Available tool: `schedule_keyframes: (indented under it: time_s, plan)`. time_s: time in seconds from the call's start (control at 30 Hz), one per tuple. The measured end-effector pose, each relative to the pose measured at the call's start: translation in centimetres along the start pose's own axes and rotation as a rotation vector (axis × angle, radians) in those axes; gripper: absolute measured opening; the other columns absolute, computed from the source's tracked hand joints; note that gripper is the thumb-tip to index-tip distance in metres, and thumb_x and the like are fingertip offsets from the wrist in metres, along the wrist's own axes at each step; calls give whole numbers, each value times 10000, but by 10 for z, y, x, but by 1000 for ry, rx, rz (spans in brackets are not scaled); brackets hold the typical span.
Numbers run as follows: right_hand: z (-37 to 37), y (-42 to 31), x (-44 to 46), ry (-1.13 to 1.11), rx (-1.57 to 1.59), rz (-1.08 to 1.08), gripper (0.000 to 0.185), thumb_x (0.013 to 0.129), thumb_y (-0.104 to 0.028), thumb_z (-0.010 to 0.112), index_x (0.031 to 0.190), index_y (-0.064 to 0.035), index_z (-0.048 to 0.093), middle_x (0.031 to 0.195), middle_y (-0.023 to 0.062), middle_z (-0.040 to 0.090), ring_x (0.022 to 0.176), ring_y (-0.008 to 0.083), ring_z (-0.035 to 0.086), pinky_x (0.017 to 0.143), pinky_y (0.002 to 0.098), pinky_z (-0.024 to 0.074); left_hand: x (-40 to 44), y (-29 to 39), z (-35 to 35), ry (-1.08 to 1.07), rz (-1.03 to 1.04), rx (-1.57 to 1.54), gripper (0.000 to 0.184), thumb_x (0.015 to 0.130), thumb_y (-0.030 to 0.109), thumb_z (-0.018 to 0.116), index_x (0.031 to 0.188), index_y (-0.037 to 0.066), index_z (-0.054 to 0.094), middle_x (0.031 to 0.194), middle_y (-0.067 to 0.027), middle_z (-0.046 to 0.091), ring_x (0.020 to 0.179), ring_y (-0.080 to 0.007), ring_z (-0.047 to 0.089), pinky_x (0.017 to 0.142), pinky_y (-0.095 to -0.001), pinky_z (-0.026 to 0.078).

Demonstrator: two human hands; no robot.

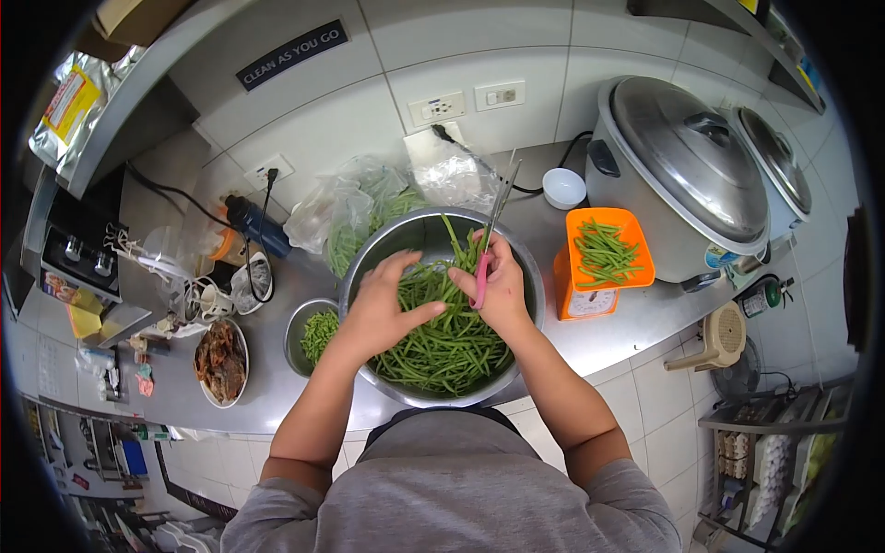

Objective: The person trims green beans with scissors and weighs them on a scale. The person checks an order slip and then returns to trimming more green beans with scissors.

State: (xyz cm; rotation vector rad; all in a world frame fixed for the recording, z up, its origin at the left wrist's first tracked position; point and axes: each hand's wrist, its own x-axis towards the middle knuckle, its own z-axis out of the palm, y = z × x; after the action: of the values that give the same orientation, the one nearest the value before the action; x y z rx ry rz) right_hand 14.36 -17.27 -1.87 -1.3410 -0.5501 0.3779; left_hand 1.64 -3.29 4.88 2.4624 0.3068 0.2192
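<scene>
A wide steel bowl [369, 241] full of green beans [442, 355] stands in front of me. Over its left side is my left hand [380, 309], fingers spread and thumb apart, with nothing in it. At the bowl's right side my right hand [502, 290] grips a pair of scissors [502, 198] by the pink handle, blades pointing up and away from me. Several long bean pods rise beside the scissors at my right fingers; whether these fingers also pinch them I cannot tell. Left of the bowl sits a smaller steel bowl of chopped green pieces [319, 335].
An orange kitchen scale [590, 302] with beans in its tray stands right, near a large lidded cooker [687, 166] and a small white bowl [563, 188]. Plastic bags [355, 207] lie behind the steel bowl. A dish of brown food [221, 362] and a blue bottle [258, 227] are left.
</scene>
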Motion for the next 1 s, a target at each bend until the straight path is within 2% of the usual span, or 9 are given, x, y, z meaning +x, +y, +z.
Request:
schedule_keyframes:
  time_s: [0.1, 0.2, 0.3, 0.53, 0.6, 0.7, 0.83, 0.97, 1.0]
  plan:
    - [19, -15, 0, -22, 125, -218, 500, 760, -18, 744, 1172, -52, 461, 902, 53, 637, 765, 73, 557, 683, 220, 461, 3, 6, 21, -58, 56, -297, 638, 870, 274, 671, 1344, -38, 379, 1252, -253, 523, 1180, -353, 521, 981, -382, 398]
    - [9, -13, 7, -33, 184, -7, 539, 752, -17, 757, 1192, -47, 449, 1056, 40, 529, 927, 91, 537, 814, 239, 442, 5, -10, 37, -26, 56, -175, 409, 949, 258, 555, 1233, -28, 489, 1041, -258, 613, 984, -380, 605, 859, -379, 450]
    - [5, -13, 0, 4, 97, -25, 513, 756, -22, 755, 1171, -41, 454, 965, 36, 563, 828, 92, 550, 721, 230, 455, 2, -12, 21, -244, -119, -33, 280, 946, 236, 546, 1063, -10, 611, 994, -226, 631, 943, -364, 618, 830, -403, 460]
    - [-7, -17, 11, 91, 93, -67, 498, 750, -8, 744, 1156, -30, 457, 967, 58, 603, 837, 101, 569, 735, 238, 466, -8, -3, -14, 82, -200, 530, 705, 828, 149, 669, 1436, 50, 326, 1370, -242, 452, 1269, -385, 435, 1085, -442, 292]
    - [10, -19, 5, 69, 104, -136, 506, 749, -34, 759, 1160, -32, 463, 939, 82, 645, 806, 102, 593, 710, 239, 481, 3, 7, -6, -59, 82, -232, 952, 773, 106, 727, 1498, 30, 114, 1488, -237, 282, 1405, -329, 257, 1138, -362, 205]
    - [24, -15, -4, -14, 58, -70, 585, 725, -158, 828, 1165, -35, 463, 930, 92, 650, 787, 131, 632, 672, 242, 508, 14, 3, 39, -51, -7, -561, 816, 818, 77, 673, 1463, -34, 185, 1373, -217, 443, 1291, -273, 430, 1047, -340, 346]
    - [2, -14, 0, -55, -9, 9, 665, 692, -180, 855, 1182, -27, 433, 934, 104, 639, 779, 164, 647, 681, 279, 531, 8, -15, 43, -99, -174, -572, 356, 906, 63, 565, 1238, -7, 460, 1007, -100, 614, 894, -169, 588, 820, -318, 465]
    - [-15, -18, 10, -144, 74, 51, 628, 688, -127, 849, 1172, -40, 458, 899, 84, 644, 765, 128, 628, 667, 257, 510, 0, -26, 49, -122, -156, -540, 319, 914, 66, 563, 1217, 12, 478, 955, -68, 599, 856, -131, 555, 797, -301, 460]
    - [-16, -20, 13, -142, 75, 52, 628, 688, -127, 849, 1172, -40, 458, 899, 84, 644, 765, 128, 628, 667, 257, 510, 1, -27, 51, -109, -109, -501, 354, 899, 66, 573, 1229, 2, 465, 1005, -135, 614, 895, -241, 591, 819, -347, 466]
